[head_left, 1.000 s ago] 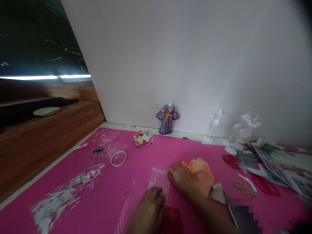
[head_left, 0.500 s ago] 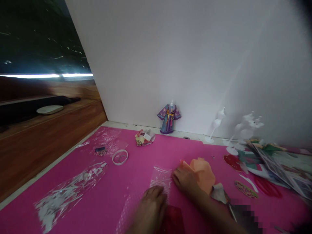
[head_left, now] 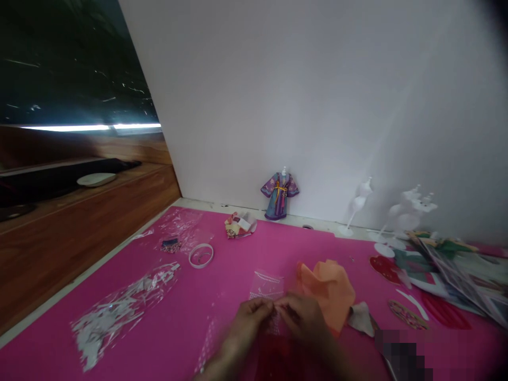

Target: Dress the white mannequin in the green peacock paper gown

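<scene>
My left hand (head_left: 249, 320) and my right hand (head_left: 305, 317) meet over the pink tabletop, thumbs and fingers pinched together at the tips. What they pinch, if anything, is too small to make out. Just behind and beneath them lies a clear sheet of small white beads (head_left: 266, 280). To the right of my right hand is a crumpled piece of orange cloth (head_left: 331, 293). Dark red fabric (head_left: 280, 362) lies between my forearms. A second clear dotted sheet (head_left: 206, 344) shows beside my left wrist, partly covered by it.
A bag of white pieces (head_left: 107, 317) and a roll of tape (head_left: 201, 256) lie to the left. A doll form in a purple robe (head_left: 280, 196) stands by the wall, bare white forms (head_left: 359, 203) farther right. Scissors (head_left: 389, 362), partly blurred out, and fabric packets (head_left: 456, 275) are at right.
My right hand has left the edge of the orange cloth and come toward my left hand. Their fingertips now meet above the beaded sheet. The view has shifted slightly.
</scene>
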The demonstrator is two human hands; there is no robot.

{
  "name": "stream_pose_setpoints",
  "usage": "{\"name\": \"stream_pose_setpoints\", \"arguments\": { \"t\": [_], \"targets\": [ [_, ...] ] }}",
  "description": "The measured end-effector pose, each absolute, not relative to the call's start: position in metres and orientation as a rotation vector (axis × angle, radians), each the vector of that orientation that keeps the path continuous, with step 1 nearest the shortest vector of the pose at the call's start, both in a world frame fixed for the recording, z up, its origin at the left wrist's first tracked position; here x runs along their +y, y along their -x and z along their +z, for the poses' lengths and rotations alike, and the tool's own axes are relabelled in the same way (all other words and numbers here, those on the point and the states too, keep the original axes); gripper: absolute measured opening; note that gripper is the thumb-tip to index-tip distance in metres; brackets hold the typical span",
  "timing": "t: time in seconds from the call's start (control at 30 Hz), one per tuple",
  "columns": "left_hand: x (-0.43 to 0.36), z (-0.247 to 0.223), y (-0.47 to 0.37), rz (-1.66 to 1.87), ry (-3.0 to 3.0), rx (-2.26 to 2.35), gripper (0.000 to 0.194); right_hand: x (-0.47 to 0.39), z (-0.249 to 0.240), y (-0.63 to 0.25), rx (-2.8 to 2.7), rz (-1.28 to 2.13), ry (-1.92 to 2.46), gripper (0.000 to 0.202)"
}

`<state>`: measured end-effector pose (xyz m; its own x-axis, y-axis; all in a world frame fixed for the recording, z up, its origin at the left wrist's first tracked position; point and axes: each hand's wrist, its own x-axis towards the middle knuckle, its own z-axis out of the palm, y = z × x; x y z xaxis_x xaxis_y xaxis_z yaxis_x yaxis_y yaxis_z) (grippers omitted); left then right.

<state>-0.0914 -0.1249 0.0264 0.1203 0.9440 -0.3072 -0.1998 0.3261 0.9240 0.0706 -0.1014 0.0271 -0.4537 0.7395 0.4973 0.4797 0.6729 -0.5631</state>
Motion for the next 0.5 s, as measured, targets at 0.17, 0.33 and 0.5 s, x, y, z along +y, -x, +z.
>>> {"name": "stream_pose_setpoints", "arguments": {
  "t": [0.17, 0.33, 0.5],
  "targets": [
    [-0.128, 0.026, 0.094, 1.04, -0.833, 1.102, 0.025, -0.105, 0.031, -0.069, -2.115, 0.452, 0.953, 0.02],
    [-0.128, 0.018, 0.095, 1.03, -0.804, 1.077, 0.026, -0.108, 0.039, -0.069, -2.129, 0.429, 0.975, 0.019],
    [-0.128, 0.015, 0.096, 1.009, -0.795, 1.057, 0.027, -0.105, 0.043, -0.072, -2.325, 0.419, 1.077, 0.013]
  ]
}}
